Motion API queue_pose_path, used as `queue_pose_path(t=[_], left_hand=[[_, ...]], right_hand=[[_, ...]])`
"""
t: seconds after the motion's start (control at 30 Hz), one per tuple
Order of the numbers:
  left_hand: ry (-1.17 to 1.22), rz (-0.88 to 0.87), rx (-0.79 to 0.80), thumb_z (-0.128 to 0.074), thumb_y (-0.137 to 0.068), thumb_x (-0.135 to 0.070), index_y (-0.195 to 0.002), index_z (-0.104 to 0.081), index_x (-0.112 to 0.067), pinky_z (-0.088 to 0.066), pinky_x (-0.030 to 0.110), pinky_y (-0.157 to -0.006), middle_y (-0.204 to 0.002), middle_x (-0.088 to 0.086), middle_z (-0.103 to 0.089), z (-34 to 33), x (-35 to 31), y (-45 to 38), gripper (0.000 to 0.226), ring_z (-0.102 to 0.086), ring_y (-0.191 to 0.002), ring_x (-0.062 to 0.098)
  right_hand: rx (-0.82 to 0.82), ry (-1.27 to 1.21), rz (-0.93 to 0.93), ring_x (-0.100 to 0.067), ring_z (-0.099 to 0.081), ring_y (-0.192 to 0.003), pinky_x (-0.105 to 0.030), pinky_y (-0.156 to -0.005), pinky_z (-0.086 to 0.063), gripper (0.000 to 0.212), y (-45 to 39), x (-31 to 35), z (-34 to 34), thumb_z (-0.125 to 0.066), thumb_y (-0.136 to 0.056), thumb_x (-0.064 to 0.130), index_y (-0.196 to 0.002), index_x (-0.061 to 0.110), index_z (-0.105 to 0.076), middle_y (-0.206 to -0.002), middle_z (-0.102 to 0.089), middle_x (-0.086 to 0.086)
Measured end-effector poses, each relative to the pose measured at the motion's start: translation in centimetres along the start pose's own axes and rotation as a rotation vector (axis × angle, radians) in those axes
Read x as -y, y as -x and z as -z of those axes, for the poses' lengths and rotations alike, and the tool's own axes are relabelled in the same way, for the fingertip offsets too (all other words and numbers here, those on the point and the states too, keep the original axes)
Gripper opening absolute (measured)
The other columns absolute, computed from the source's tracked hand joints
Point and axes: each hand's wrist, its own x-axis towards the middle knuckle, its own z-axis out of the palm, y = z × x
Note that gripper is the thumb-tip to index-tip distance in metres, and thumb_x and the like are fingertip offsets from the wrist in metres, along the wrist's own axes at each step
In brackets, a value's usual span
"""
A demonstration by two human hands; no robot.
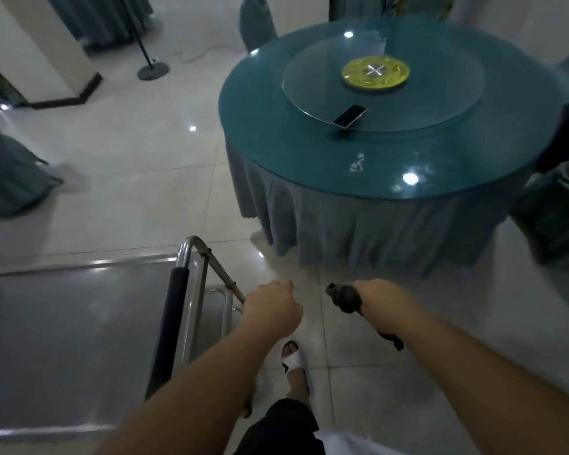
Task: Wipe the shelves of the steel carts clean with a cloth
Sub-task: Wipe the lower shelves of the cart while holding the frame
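Observation:
A steel cart fills the lower left, its flat top shelf (66, 339) bare and shiny. The cart's tubular handle frame (194, 254) rises at the shelf's right end, with a black padded bar (170, 323) beside it. My left hand (273, 307) is closed around the slanted steel tube of that frame. My right hand (380, 298) hangs over the floor to the right of the cart, gripping a dark crumpled cloth (344, 297); a tail of the cloth hangs under my wrist.
A round table (358, 198) with teal skirt and glass turntable stands ahead right, a phone (349, 116) on it. Covered chairs sit at left (10, 178) and far right. A black post base (153, 72) stands far back. My sandalled foot (293, 359) is on the tiled floor.

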Motion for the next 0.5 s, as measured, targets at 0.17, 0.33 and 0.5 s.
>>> queue_pose_path(t=[0.17,0.33,0.5], left_hand=[[0.081,0.075,-0.002,-0.047,-0.098,-0.043,-0.141,-0.054,-0.021,-0.049,0.045,-0.091,-0.133,0.007,-0.062,2.7,3.3,-8.2,0.049,-0.06,-0.117,0.032],[0.101,0.113,-0.004,-0.046,-0.098,-0.043,-0.142,-0.053,-0.023,-0.049,0.045,-0.093,-0.131,0.006,-0.063,7.7,7.0,-15.3,0.048,-0.06,-0.114,0.029],[0.14,0.165,-0.045,-0.047,-0.099,-0.041,-0.142,-0.052,-0.022,-0.047,0.041,-0.088,-0.13,0.005,-0.062,11.9,10.4,-21.2,0.047,-0.06,-0.111,0.027]], right_hand=[[-0.015,0.11,0.114,-0.026,-0.062,-0.116,-0.039,-0.099,-0.05,0.031,-8.1,3.4,6.4,-0.059,-0.1,0.015,-0.13,0.018,-0.058,-0.13,-0.062,-0.007],[-0.037,0.156,0.135,-0.027,-0.062,-0.111,-0.04,-0.095,-0.051,0.025,-15.4,6.1,12.0,-0.052,-0.101,0.015,-0.125,0.02,-0.055,-0.125,-0.063,-0.007],[0.034,0.156,0.179,-0.025,-0.062,-0.108,-0.039,-0.093,-0.051,0.023,-22.2,8.5,15.7,-0.053,-0.1,0.019,-0.122,0.021,-0.057,-0.122,-0.063,-0.005]])
